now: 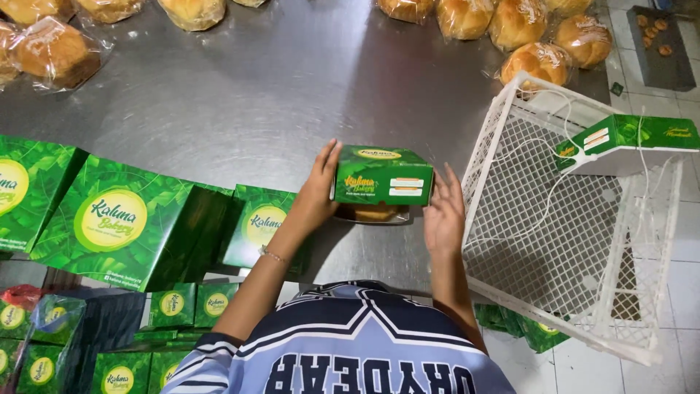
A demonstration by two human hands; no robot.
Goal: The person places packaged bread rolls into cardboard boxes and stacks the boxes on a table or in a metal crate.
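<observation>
Head view, looking down on a steel table [277, 87] with bagged buns along the far edge [510, 22].

Right of centre: white plastic crate [510, 146], tipped on its side, one green box [620, 142] resting on its upper rim. Left: flat-packed green cartons [109, 219], fanned and overlapping; smaller ones stacked below, partly cut off by the frame edge.

Centre: small green cardboard box [383, 175], lid-side up, on the table just beside the crate, sitting over a shallow tray with a bun [373, 213] barely showing beneath. Likely light; thin card, so stiff along folds but easily crushed at the panels; glossy print, possibly a little slick. Best held at the two short ends, palms flat, no squeezing.

Left hand [317, 193]: fingers extended, pressed against the box's left end. Right hand [443, 211]: open, fingers spread, near the right end; contact hard to confirm.

Hidden: most of the bun, the box's underside, whether its flaps are closed. Crate's far wall blocked by the box on it.
</observation>
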